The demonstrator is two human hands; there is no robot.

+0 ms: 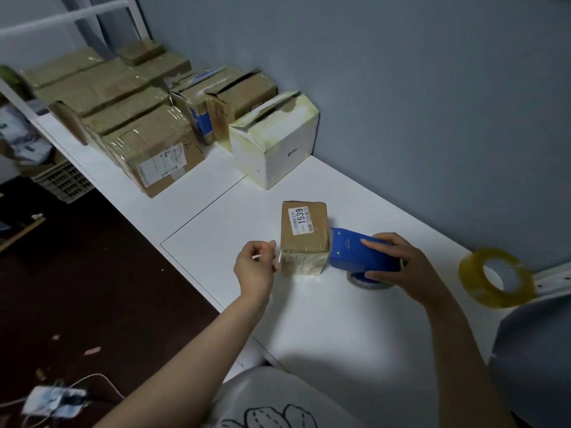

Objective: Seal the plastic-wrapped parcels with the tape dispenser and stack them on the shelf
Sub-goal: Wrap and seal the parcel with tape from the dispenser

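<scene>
Near the middle of the white tabletop stands the small brown cardboard parcel under clear plastic wrap, with nothing stacked on it and well apart from the stored boxes. Its white sticker label faces up and reads "1539" in large black digits; the smaller print beside them is too fine to read.

At 9 o'clock of the parcel, your left hand has its fingers curled, thumb and forefinger pinched on what looks like the free tape end, just beside the parcel's near left edge. That is probably to keep the strip taut and stop it folding back on itself.

At 3 o'clock, your right hand has its fingers clamped round the blue plastic tape dispenser, whose nose touches the parcel's right side, so the tape can be drawn around the near face. A mark is embossed on the dispenser, but it is not legible.

Further out at 3 o'clock, a spare roll of yellowish clear tape waits near the wall.

At 11 o'clock, a white carton with a small round logo ends the row of taped brown boxes; I judge the parcel joins them once it is sealed.
</scene>
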